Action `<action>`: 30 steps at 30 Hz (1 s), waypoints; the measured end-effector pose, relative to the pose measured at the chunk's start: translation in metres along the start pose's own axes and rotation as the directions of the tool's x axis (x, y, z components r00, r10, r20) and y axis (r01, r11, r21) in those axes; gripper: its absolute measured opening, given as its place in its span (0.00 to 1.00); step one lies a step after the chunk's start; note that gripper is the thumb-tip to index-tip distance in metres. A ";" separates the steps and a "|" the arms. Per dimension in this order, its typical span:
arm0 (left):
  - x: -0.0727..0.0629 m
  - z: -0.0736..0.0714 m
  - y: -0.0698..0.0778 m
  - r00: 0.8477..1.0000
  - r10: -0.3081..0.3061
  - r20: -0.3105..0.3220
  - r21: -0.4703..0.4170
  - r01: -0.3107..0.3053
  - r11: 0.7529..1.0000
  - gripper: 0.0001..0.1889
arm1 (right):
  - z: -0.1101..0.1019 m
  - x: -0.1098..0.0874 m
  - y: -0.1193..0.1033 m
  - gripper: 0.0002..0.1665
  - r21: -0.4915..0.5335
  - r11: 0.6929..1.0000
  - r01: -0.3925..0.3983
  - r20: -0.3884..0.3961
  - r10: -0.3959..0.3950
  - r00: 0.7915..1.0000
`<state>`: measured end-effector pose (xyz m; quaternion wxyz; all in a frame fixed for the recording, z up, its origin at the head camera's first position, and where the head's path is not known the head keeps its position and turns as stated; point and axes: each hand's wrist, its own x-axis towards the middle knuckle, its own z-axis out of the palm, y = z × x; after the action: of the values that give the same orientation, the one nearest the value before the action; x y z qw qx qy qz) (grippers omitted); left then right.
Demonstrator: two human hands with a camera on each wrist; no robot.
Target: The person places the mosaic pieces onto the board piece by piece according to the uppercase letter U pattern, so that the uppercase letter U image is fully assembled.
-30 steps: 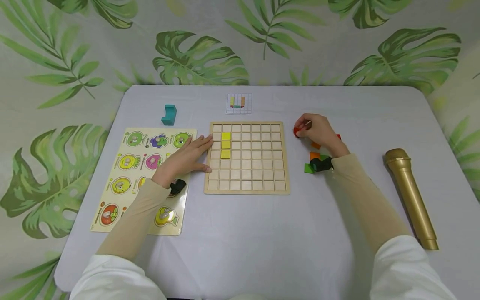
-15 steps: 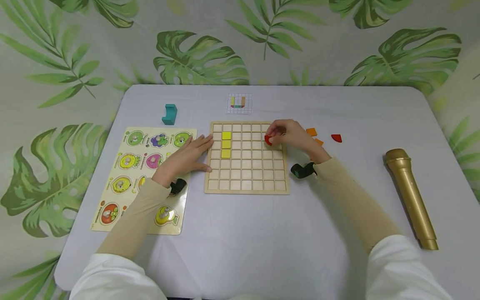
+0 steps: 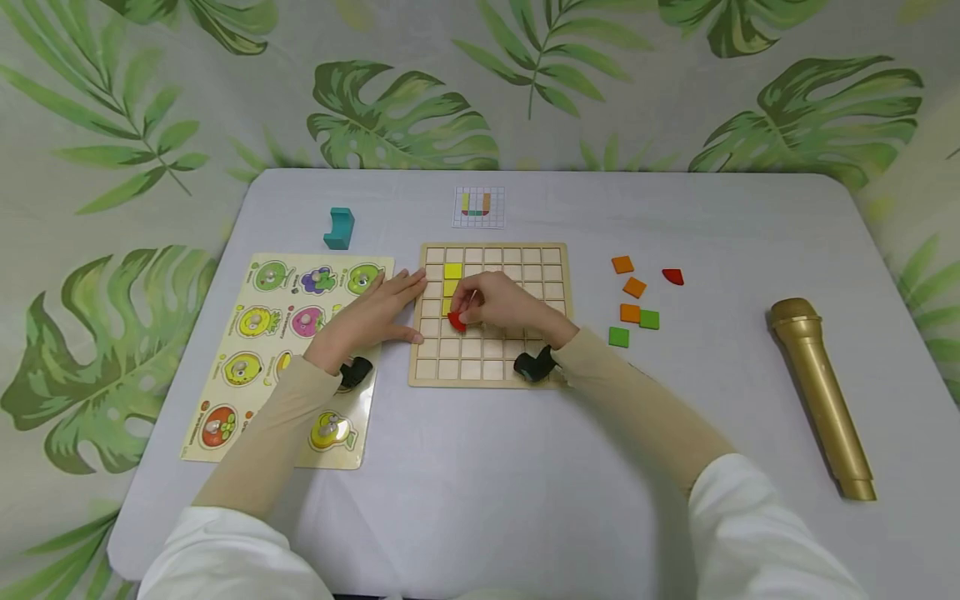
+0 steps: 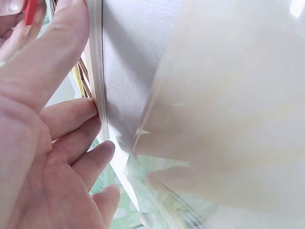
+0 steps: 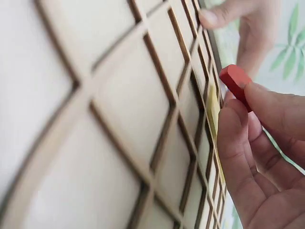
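My right hand (image 3: 504, 302) pinches a red quarter-circle tile (image 5: 234, 81) between thumb and fingers, over the wooden grid board (image 3: 492, 378). The tile is just below the column of yellow tiles (image 3: 453, 271) in the head view; the hand partly covers the lower ones. My left hand (image 3: 367, 315) rests at the board's left edge, its fingers extended and touching the frame. In the left wrist view, the fingertips (image 4: 88, 107) meet the board's side. A small pattern card (image 3: 478, 207) with a coloured U shape lies behind the board.
Right of the board lie several orange tiles (image 3: 634, 287), green tiles (image 3: 618, 337) and another red quarter-circle tile (image 3: 673, 277). A gold microphone (image 3: 823, 392) lies farther right. The fruit puzzle board (image 3: 258, 325) sits under my left forearm, with a teal block (image 3: 340, 229) behind it.
My right hand has carried the red tile leftward from the loose tiles at the right, across the grid to below the yellow column. My left hand has stayed at the board's edge.
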<state>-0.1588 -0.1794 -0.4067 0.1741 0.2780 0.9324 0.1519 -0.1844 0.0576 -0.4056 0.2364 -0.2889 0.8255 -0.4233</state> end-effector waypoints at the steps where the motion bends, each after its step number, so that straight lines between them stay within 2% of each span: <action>1: 0.000 0.000 0.000 1.000 0.001 -0.002 -0.002 -0.001 1.000 0.48 | 0.004 0.002 -0.002 0.05 -0.012 1.000 -0.005 0.007 0.005 1.000; 6: 0.000 0.000 0.000 1.000 0.008 -0.006 -0.013 -0.008 1.000 0.48 | 0.015 0.007 -0.006 0.04 -0.084 0.996 -0.007 0.015 0.008 1.000; 16: 0.000 0.000 0.000 1.000 0.006 -0.005 -0.018 -0.006 1.000 0.48 | 0.019 0.008 -0.009 0.03 -0.225 0.974 0.005 -0.018 -0.009 1.000; 30: 0.000 0.000 0.000 1.000 0.004 -0.007 -0.018 -0.004 1.000 0.48 | 0.021 0.002 -0.015 0.02 -0.305 0.952 -0.024 -0.035 0.014 0.999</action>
<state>-0.1588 -0.1798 -0.4066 0.1733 0.2776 0.9310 0.1616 -0.1686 0.0370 -0.4047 0.1797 -0.3069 0.8875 -0.2930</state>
